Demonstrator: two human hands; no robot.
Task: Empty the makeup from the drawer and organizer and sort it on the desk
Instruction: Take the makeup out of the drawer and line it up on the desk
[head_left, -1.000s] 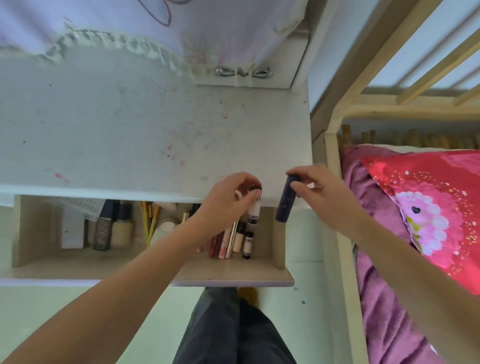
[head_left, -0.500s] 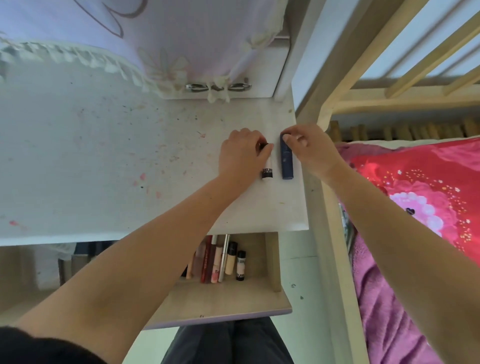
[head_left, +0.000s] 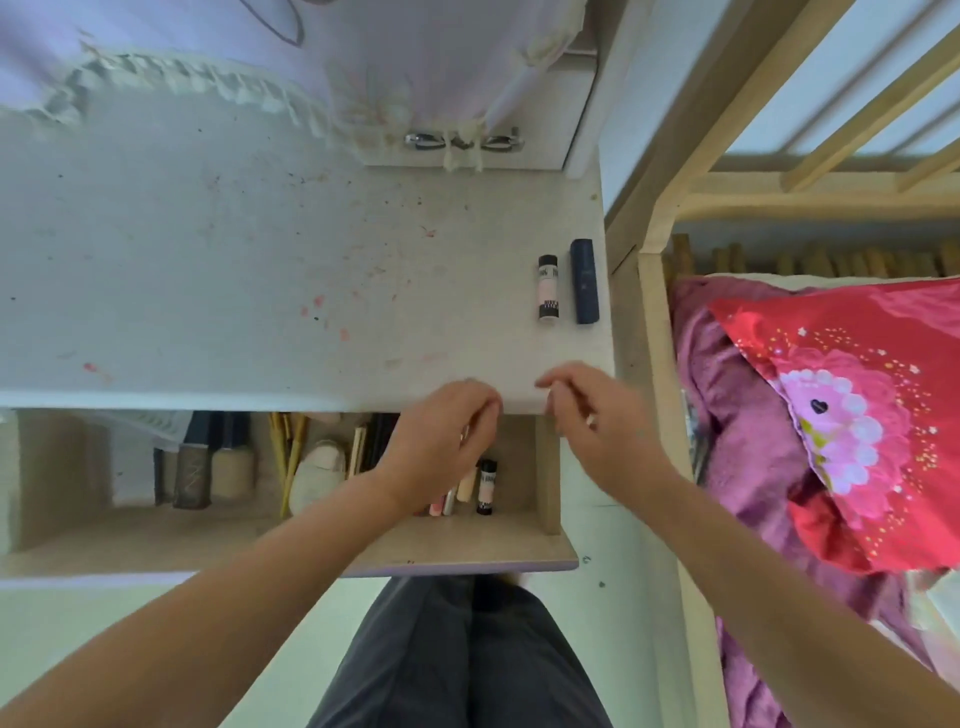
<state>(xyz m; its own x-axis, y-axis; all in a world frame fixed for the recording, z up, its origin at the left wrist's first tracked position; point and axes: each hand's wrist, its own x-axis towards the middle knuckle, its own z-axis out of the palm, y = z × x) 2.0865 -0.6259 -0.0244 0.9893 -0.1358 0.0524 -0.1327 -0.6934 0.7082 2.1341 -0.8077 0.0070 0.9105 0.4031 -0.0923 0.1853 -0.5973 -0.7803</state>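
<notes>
Two tubes lie side by side at the desk's (head_left: 260, 260) right end: a pale pink one with a black cap (head_left: 547, 287) and a dark blue one (head_left: 584, 280). Below the desk edge the open drawer (head_left: 467, 545) holds several tubes and sticks, among them a small pink tube with black ends (head_left: 487, 486), foundation bottles (head_left: 208, 467), yellow pencils (head_left: 288, 452) and a beige sponge (head_left: 319, 470). My left hand (head_left: 441, 436) hovers over the drawer's right part with curled fingers, hiding some tubes. My right hand (head_left: 597, 415) hangs beside it, loosely curled and holding nothing.
A frilled pale cloth (head_left: 260, 62) hangs over the desk's back, above a cabinet door with metal handles (head_left: 462, 141). A wooden bed frame (head_left: 660, 364) with a red pillow (head_left: 857, 405) and purple blanket stands right of the desk. My dark trouser legs (head_left: 467, 649) are below the drawer.
Both hands let go of the two tubes on the desk's right end and drew back toward the open drawer. The tubes stay lying on the desk.
</notes>
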